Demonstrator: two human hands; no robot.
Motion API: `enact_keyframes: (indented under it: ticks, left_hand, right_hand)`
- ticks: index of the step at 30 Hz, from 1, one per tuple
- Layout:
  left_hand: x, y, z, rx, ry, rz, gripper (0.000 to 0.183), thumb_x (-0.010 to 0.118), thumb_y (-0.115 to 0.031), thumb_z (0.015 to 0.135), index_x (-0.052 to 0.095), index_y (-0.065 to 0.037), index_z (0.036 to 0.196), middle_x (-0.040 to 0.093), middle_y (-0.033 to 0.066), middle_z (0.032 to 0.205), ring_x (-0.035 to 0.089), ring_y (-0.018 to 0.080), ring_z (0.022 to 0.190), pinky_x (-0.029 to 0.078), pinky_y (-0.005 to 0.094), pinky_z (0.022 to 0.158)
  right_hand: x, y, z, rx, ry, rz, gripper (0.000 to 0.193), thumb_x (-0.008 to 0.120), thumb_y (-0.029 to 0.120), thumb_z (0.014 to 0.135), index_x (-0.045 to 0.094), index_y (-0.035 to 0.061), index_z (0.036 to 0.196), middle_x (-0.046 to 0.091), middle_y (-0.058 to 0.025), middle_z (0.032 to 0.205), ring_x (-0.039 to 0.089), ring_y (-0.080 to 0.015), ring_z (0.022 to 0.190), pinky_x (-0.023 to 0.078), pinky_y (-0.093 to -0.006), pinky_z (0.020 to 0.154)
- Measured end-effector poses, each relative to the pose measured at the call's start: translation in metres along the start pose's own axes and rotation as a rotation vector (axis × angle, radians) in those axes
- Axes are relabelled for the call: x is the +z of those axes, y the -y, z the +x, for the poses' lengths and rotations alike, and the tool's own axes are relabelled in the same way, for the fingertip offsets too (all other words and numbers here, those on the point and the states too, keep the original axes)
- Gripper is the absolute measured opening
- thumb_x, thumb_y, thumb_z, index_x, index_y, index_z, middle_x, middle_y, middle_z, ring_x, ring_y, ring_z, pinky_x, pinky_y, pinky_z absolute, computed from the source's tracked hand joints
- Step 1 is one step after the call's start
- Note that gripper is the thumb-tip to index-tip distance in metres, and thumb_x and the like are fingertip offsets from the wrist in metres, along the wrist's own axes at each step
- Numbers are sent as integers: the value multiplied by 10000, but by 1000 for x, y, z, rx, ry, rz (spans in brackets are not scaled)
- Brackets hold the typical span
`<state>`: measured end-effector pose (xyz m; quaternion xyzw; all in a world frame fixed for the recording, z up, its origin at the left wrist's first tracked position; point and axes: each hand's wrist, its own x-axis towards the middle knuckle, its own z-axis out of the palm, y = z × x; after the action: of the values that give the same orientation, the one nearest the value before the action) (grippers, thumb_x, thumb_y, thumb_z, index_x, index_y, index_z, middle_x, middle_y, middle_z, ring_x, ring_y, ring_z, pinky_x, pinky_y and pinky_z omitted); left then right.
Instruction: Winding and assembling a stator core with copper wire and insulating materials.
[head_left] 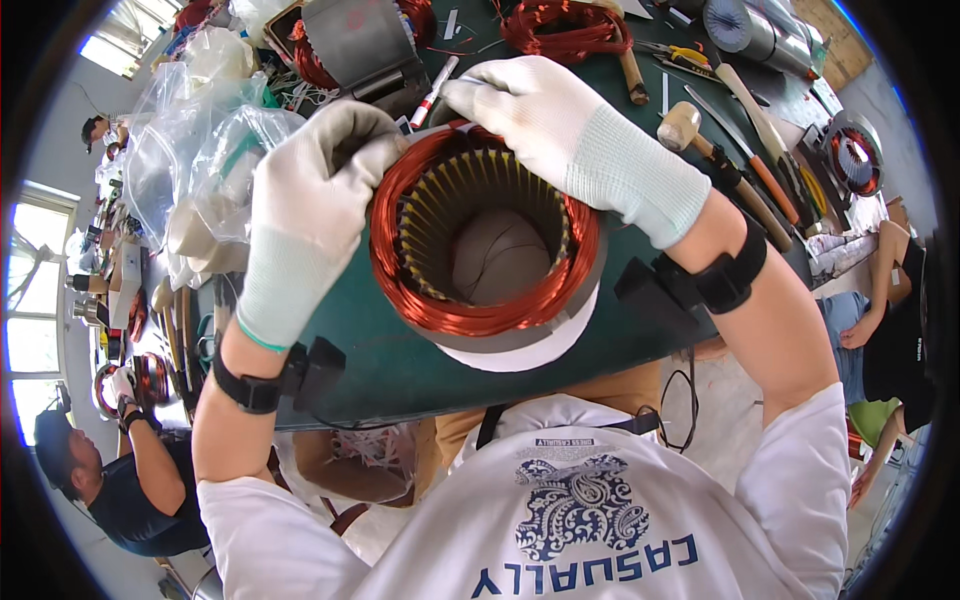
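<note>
White shirt [590, 510]: nearest, on the person's side of the copper-wound stator [470, 312], cut off by the frame's lower edge.
Scrap bag [400, 460]: nearer than the stator and to its left, below the tabletop, whose edge hides part of it.
Wrist straps: 2, black; left strap [258, 393] nearer than the stator and left of it, right strap [728, 280] to its right.
Green tabletop [350, 370]: under the stator, largely covered.
White sheet [530, 352]: beneath the stator's near side, mostly hidden.
Stator: upright between the 2 gloved hands, bore facing up; the gloves cover parts of its far rim.
Left hand [318, 180]: fingers curled in at the stator's far-left rim, touching the red winding; fingertips partly hidden, so I cannot tell what is pinched.
Right hand [530, 115]: bent over the stator's far rim, fingers together; their undersides are hidden, so its hold cannot be told.
Marker pen [434, 90]: just beyond the stator, white and red.
Mallet [682, 126]: right of the stator.
Plastic bags [165, 160]: left of the stator, contents hard to make out.
Copper coil bundle [560, 32]: beyond the stator, cut off above.
Grey motor housing [360, 45]: beyond the stator and left, also cut off.
Co-workers: 1 well left of the stator [150, 480]; 1 well right [890, 340], head unseen.
</note>
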<state>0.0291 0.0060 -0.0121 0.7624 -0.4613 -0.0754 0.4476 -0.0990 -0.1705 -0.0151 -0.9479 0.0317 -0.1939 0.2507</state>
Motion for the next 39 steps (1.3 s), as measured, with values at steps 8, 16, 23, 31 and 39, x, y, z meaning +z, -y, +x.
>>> enact_keyframes:
  ticks: [8, 16, 23, 31, 39]
  left_hand:
    - [0, -6, 19, 243, 85, 98, 165, 689, -134, 902, 682, 18, 965, 681, 75, 780, 625, 96, 739, 520, 255, 734]
    - [-16, -7, 14, 71, 232, 119, 222, 660, -187, 968, 673, 17, 1056, 664, 9, 921, 589, 71, 851, 475, 230, 832]
    - [-19, -5, 21, 6, 258, 29, 222, 700, -193, 937, 677, 18, 1004, 655, 10, 891, 588, 73, 839, 474, 225, 805]
    - [-24, 9, 22, 29, 289, -41, 311, 746, -308, 917, 655, -28, 1016, 630, -31, 848, 557, 27, 722, 413, 182, 622]
    - [-8, -67, 37, -148, 387, 158, 261, 771, -231, 896, 676, 12, 889, 626, 12, 736, 552, 86, 672, 429, 242, 595]
  right_hand:
    - [15, -39, 5, -377, -142, -291, 308, 496, 206, 1016, 635, 28, 1226, 683, -135, 1053, 666, -263, 924, 529, -328, 824]
    - [-28, 16, -4, 331, 211, 669, 431, 665, 345, 954, 684, -71, 1064, 662, -54, 854, 595, -109, 805, 479, -259, 739]
    - [-18, 28, 5, 467, 213, 740, 404, 683, 314, 941, 689, -69, 1070, 681, -56, 882, 613, -110, 826, 490, -250, 760]
    - [-17, 12, 1, 182, 247, 763, 359, 663, 292, 925, 707, -40, 1054, 707, -101, 937, 649, -130, 862, 512, -270, 795]
    - [-15, -2, 10, 428, 101, 612, 289, 671, 224, 919, 731, -14, 1071, 729, -94, 999, 665, -150, 937, 510, -295, 865]
